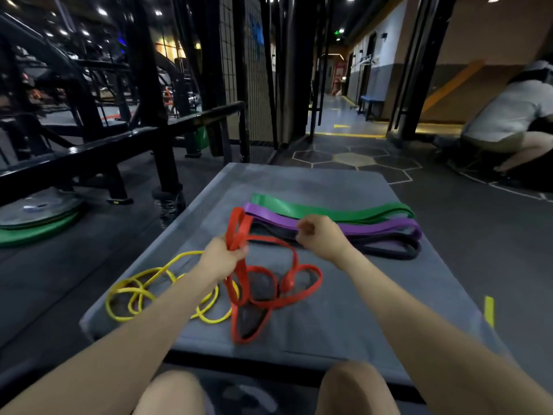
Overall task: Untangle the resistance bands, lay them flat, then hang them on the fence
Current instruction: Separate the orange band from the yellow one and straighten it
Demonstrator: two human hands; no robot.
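Mat [344,310] on floor straight ahead of my knees. On its far half, three flat bands side by side: nearest band [386,250], middle band [374,227], farthest band [329,211]. Tangled band [299,296] at mat centre, one loop lifted in my left hand [223,259]. Second tangled band [131,290] on the mat's left part, under my left forearm. My right hand [321,236] over the nearest band, grip unclear. Rail [119,139] left of mat, plates [36,211] on floor beneath it. Mesh fence [254,85] behind mat. Person [514,115] far right.
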